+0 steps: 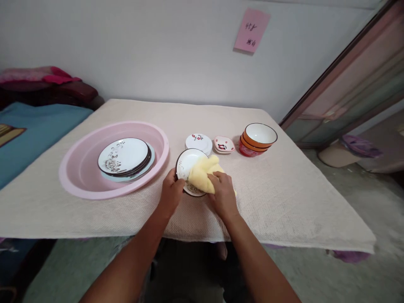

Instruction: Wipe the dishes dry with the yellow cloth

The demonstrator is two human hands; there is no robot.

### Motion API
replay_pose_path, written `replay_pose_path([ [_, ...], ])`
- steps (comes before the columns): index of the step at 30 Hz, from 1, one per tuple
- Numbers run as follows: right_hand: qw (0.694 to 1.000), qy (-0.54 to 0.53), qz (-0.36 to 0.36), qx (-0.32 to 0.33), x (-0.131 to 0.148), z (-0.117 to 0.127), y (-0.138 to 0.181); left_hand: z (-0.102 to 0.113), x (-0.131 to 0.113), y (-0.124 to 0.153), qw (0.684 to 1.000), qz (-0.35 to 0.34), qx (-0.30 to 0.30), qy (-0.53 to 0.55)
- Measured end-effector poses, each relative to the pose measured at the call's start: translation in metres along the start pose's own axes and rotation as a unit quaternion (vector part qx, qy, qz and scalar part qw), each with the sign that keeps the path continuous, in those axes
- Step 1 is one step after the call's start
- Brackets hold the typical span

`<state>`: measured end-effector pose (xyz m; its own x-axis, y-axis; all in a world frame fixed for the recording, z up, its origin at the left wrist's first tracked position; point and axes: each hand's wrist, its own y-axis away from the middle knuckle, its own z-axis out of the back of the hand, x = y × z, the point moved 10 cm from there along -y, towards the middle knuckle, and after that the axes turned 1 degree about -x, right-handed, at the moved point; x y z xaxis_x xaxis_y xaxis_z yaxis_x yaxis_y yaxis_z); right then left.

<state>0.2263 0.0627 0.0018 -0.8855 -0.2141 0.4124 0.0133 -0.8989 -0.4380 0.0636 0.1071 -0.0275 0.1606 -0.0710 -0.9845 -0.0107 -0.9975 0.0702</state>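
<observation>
My left hand (172, 189) grips the left rim of a white plate (186, 162) with a dark edge and a grey floral print, thumb on top. In my right hand (222, 191) is a yellow cloth (202, 173), pressed against the plate's right side and covering much of it. The plate is tilted a little above the table's near half. Just behind it sit small white plates (198, 143) with red flowers. Beside those are small square dishes (224, 144) with a pink rim and a cartoon print.
A pink basin (71, 174) at left holds several stacked plates (123, 155), the top one flowered. Stacked bowls (259, 136), orange and red outside, stand at right. A cream cloth covers the table (284, 202). A pink note (251, 30) hangs on the wall.
</observation>
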Motion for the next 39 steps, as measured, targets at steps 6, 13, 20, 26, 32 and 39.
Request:
replay_pose_path([
  [6,0.993,0.009,-0.091,-0.078,-0.031,0.017,-0.005,-0.025,-0.007,0.013,0.997,-0.026,0.061,-0.034],
  [13,0.992,-0.033,-0.098,-0.071,-0.008,0.010,-0.011,-0.041,-0.016,0.021,0.991,-0.070,0.087,-0.079],
  [20,0.994,-0.071,0.083,-0.009,0.039,0.005,-0.012,-0.034,-0.006,0.015,0.992,-0.066,0.076,-0.069],
  [26,0.998,0.047,-0.011,-0.042,-0.002,0.012,-0.022,-0.036,-0.010,0.019,0.991,-0.061,0.086,-0.076],
  [32,0.992,0.069,-0.105,-0.030,-0.022,0.012,-0.016,-0.021,-0.014,0.018,0.994,-0.074,0.028,-0.072],
  [39,0.979,-0.016,-0.205,-0.019,-0.037,0.006,-0.021,-0.053,-0.001,0.031,0.993,-0.045,0.098,-0.046],
])
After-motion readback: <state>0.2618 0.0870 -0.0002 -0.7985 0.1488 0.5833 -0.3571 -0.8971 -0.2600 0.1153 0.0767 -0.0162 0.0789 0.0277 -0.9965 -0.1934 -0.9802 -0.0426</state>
